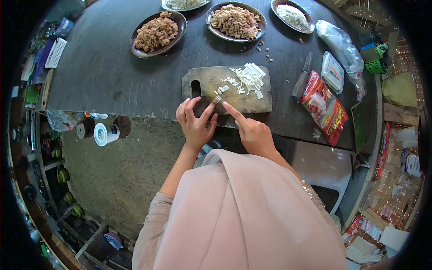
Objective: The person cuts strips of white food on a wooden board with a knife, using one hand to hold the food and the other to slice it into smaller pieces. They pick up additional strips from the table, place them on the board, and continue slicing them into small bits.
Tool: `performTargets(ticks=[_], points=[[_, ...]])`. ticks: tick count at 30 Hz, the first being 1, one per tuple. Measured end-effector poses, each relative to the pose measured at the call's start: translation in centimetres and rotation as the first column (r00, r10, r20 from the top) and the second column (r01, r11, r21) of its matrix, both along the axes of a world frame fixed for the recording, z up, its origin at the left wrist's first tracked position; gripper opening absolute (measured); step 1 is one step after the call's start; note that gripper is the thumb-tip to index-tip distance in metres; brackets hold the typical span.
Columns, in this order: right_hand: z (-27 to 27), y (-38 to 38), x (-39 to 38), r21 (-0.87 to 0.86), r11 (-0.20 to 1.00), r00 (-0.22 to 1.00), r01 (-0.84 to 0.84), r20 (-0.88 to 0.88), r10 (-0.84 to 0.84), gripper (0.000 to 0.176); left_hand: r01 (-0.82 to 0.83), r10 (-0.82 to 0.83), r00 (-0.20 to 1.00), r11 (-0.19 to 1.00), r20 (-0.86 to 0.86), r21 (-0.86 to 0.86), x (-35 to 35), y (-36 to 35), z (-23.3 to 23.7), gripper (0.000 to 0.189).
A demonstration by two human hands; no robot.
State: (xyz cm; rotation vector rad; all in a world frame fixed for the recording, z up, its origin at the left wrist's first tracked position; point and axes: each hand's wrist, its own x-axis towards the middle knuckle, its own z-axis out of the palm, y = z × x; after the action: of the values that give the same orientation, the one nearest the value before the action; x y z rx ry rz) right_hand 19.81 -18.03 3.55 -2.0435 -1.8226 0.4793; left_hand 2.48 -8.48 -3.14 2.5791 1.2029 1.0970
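A worn wooden cutting board (198, 74) lies near the table's front edge, with a heap of thin pale white strips (250, 77) on its right half. Smaller white bits (221, 89) are scattered near its middle. My left hand (196, 121) is over the board's front left edge, fingers apart, the index tip touching a few short white pieces (217, 99). My right hand (254, 135) is at the front edge, its index finger stretched toward those pieces and the other fingers curled. Nothing shows in either hand. A knife (302, 77) lies right of the board.
Two plates of brown crumbly pieces (156, 32) (236, 21) and a plate of white shreds (292, 16) stand behind the board. A red packet (324, 108), a white pack (332, 73) and a clear plastic bag (340, 45) lie right. A white tub (106, 134) is below, left.
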Motion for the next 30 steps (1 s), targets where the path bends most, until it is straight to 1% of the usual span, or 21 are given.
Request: performTargets(ticks=[2, 9, 14, 19, 24, 26, 30], points=[[-0.2, -0.4, 0.1, 0.038, 0.999, 1.0, 0.002, -0.007, -0.001, 0.077, -0.006, 0.006, 1.0, 1.0, 0.002, -0.008, -0.1, 0.0, 0.0, 0.034], [-0.4, -0.2, 0.2, -0.011, 1.0, 1.0, -0.012, -0.006, 0.012, 0.078, 0.013, -0.013, 1.0, 1.0, 0.013, -0.01, -0.2, 0.0, -0.2, 0.035], [-0.4, -0.6, 0.1, 0.046, 0.999, 0.999, -0.01, -0.036, 0.012, 0.078, -0.002, 0.002, 1.0, 1.0, 0.0, -0.023, -0.2, -0.1, 0.1, 0.034], [-1.1, -0.3, 0.1, 0.033, 0.999, 1.0, -0.023, -0.007, 0.023, 0.079, -0.003, 0.003, 1.0, 1.0, 0.005, -0.017, -0.1, -0.1, -0.2, 0.034], [-0.4, -0.1, 0.1, 0.032, 0.999, 0.999, -0.033, 0.004, 0.032, 0.081, -0.005, 0.005, 1.0, 1.0, 0.009, -0.012, 0.0, 0.0, -0.1, 0.033], [0.2, -0.5, 0.0, -0.092, 0.996, 0.999, -0.002, -0.04, -0.002, 0.068, -0.004, 0.004, 1.0, 1.0, 0.004, -0.02, -0.2, -0.1, -0.2, 0.033], [0.1, -0.4, 0.0, -0.114, 0.993, 1.0, -0.005, -0.005, 0.005, 0.068, -0.001, 0.001, 1.0, 1.0, 0.008, -0.017, 0.0, -0.1, 0.0, 0.034]])
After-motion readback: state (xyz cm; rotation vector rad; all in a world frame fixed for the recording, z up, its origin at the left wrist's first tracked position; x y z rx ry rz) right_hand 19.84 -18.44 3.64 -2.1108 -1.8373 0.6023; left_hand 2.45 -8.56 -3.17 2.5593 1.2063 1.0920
